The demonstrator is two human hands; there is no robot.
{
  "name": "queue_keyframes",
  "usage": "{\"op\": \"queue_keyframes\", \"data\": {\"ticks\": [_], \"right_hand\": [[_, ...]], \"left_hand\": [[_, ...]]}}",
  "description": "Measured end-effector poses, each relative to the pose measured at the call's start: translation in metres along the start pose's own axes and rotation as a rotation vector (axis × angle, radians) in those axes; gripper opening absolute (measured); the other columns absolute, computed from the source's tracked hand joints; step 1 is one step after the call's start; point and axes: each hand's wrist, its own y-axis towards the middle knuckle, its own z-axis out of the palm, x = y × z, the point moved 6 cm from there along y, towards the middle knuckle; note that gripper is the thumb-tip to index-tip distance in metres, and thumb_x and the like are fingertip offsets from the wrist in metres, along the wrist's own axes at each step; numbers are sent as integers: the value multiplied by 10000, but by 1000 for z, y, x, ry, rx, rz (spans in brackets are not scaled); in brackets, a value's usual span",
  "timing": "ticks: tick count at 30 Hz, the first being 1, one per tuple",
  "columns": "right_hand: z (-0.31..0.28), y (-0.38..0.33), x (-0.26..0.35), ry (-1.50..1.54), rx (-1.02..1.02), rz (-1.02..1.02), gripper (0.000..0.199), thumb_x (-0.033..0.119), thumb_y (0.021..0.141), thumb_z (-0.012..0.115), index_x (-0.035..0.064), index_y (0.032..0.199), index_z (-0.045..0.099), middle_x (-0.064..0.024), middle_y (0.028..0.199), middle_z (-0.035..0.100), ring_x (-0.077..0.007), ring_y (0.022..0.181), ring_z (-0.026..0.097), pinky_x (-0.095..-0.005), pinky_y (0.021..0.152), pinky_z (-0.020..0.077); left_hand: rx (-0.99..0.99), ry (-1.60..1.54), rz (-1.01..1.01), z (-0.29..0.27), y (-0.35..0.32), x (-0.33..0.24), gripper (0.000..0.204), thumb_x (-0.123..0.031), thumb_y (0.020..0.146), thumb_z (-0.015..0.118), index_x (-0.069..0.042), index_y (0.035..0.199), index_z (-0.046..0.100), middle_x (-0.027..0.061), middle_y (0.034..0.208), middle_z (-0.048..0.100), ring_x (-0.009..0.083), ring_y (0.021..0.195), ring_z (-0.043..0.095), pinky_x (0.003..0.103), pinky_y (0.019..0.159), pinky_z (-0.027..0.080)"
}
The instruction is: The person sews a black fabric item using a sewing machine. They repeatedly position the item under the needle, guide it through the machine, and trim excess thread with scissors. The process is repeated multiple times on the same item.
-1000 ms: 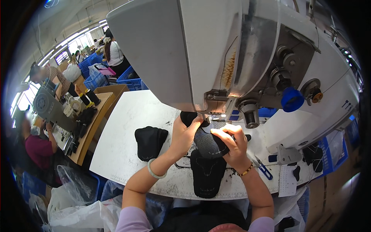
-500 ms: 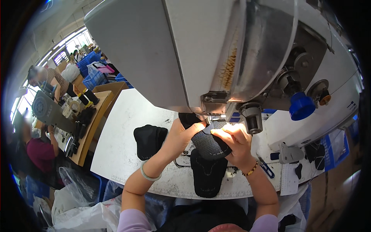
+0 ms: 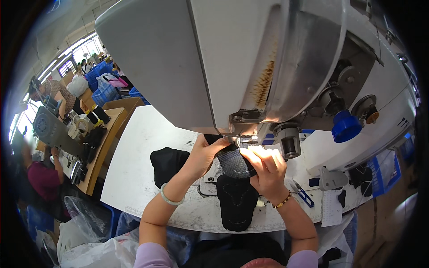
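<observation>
on either side of the black textured piece, left hand and right hand each pinch an edge, under the sewing machine. likely lining up a seam; next move: guide it flat. black pad nearer on bench.

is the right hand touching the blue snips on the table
Apart: the head view shows a strip of white tabletop between the right hand and the blue snips.

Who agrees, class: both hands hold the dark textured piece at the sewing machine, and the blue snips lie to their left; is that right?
No: the head view shows the blue snips right of the right hand; the rest holds.
</observation>
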Motion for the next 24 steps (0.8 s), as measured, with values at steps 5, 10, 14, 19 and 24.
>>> {"op": "queue_keyframes", "data": {"ticks": [5, 10, 14, 19, 24], "right_hand": [[-6, 0, 5, -62, -91, -68, 431, 39, 641, 656, 156, 1056, 669, 1, 859, 465, -164, 649, 473, -299, 552, 398], [-9, 5, 8, -60, -103, -90, 372, 45, 687, 678, 171, 1037, 674, 20, 848, 474, -135, 642, 474, -288, 546, 394], [-10, 5, 6, -78, -78, -78, 389, 38, 671, 674, 169, 1038, 676, 29, 859, 486, -126, 622, 469, -281, 551, 386], [-11, 6, 2, -47, -51, -75, 428, 92, 640, 653, 162, 1062, 668, 23, 868, 500, -149, 597, 468, -301, 561, 391], [-7, 3, 2, -9, -73, -46, 470, 128, 624, 652, 156, 1092, 646, 8, 887, 513, -166, 618, 486, -309, 568, 409]], "left_hand": [[-44, -49, -28, -2, -1, 2, 155, -60, 877, 612, -2, 1021, 618, 42, 973, 633, 99, 905, 579, 252, 837, 450], [-14, -71, -52, -3, 1, 3, 164, -77, 878, 618, 0, 1022, 616, 54, 972, 631, 106, 904, 575, 256, 839, 445], [-16, -76, -35, -1, 1, 1, 167, -78, 878, 618, 8, 1022, 616, 65, 977, 629, 108, 902, 569, 264, 844, 440], [-22, -37, -47, 0, 0, 0, 177, -52, 879, 603, 17, 1042, 604, 69, 978, 630, 110, 905, 572, 265, 842, 443], [-74, -51, -51, 3, -2, -1, 171, -33, 881, 584, 42, 1035, 595, 77, 981, 635, 116, 900, 586, 261, 834, 459]]}}
